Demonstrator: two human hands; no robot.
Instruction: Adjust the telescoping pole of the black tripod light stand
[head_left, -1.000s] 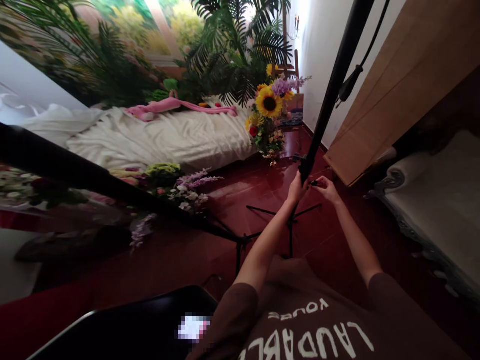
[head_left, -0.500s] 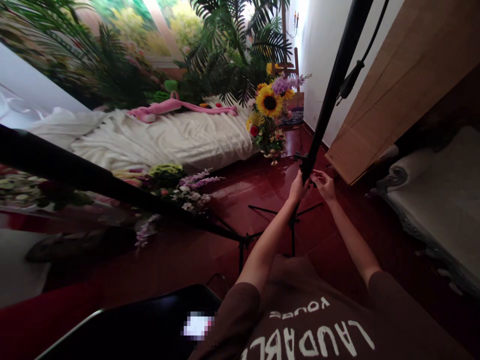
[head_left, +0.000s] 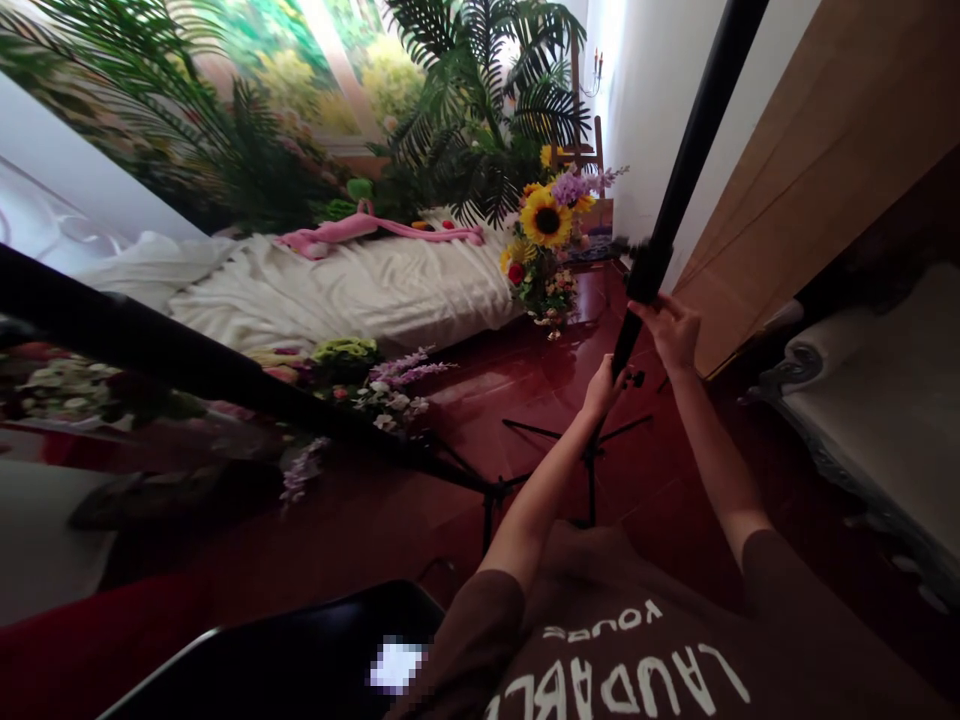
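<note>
A black light stand [head_left: 694, 165] leans across the right of the view, its tripod legs [head_left: 591, 445] spread on the floor. My left hand [head_left: 600, 388] is wrapped round its thinner lower tube, beside a small black knob [head_left: 636, 379]. Higher up, my right hand [head_left: 676, 332] grips the stand just below a dark collar [head_left: 643, 272], with fingers against the tube. Part of the right fingers is hidden behind the pole. A length of bare tube shows between the two hands.
Another black stand [head_left: 187, 355] crosses the left side. Beyond lie a white-draped platform [head_left: 420, 290] with a pink plush toy [head_left: 330, 235], sunflowers [head_left: 546, 218] and palm leaves [head_left: 480, 80]. A wooden panel [head_left: 810, 170] and pale sofa [head_left: 885, 400] stand right; a dark screen [head_left: 285, 650] is below.
My right hand has moved up the stand from near the left hand. The collar and upper section have risen, exposing more tube. The hanging plug and cable have left the view.
</note>
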